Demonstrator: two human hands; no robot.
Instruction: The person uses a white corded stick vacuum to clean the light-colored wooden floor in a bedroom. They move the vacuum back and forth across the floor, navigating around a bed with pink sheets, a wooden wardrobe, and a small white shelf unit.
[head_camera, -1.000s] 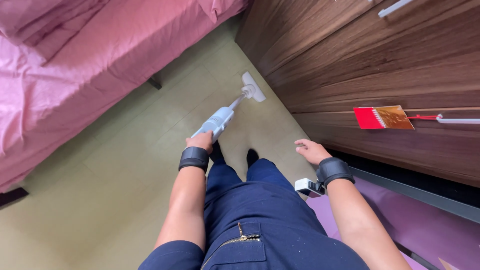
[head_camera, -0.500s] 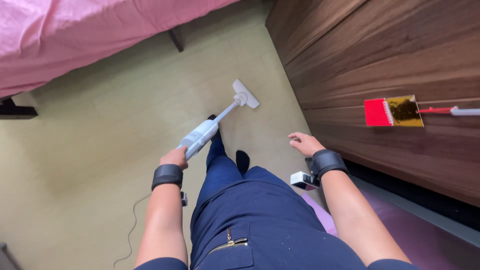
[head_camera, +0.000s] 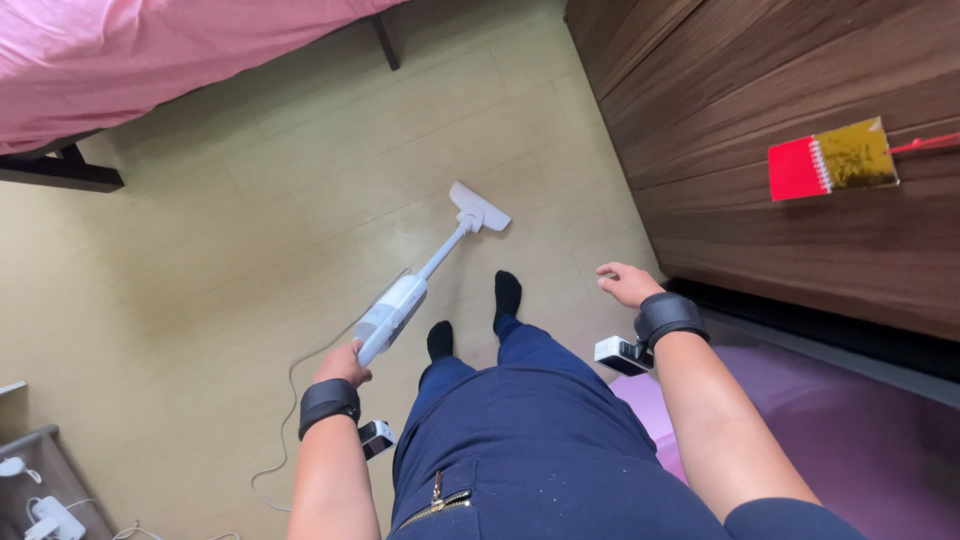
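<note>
Head view: looking straight down at a standing person's two arms, dark blue trousers and black-socked feet.
Left hand (head_camera: 343, 364): fingers wrapped tight around the handle end of a white stick vacuum cleaner (head_camera: 395, 310); a black wristband sits just behind the hand.
Vacuum cleaner: body slants up and to the right from the left hand; a thin tube leads to a flat white floor head (head_camera: 480, 207) resting on the floor, ahead of the feet.
Cord (head_camera: 290, 400): a thin pale cord runs from the vacuum body down across the floor to the left of the left arm.
Right hand (head_camera: 628, 283): holds nothing, fingers loosely curled and slightly apart, hanging in the air near the wooden wall; a black wristband with a small white device (head_camera: 622, 355) sits at the wrist.
Feet (head_camera: 507, 295): standing on the floor between the two hands, just behind the floor head.
Floor (head_camera: 200, 260): pale yellow-green tiles.
Bed (head_camera: 150, 60): pink cover, upper left, on a dark frame.
Wall (head_camera: 760, 80): dark brown wood panels on the right.
Broom (head_camera: 830, 158): red head with yellowish bristles, seen against the wood panels.
Mat (head_camera: 850, 440): purple, lower right, under the right arm.
Lower left corner: small white plugs and cables, too small to tell apart.
</note>
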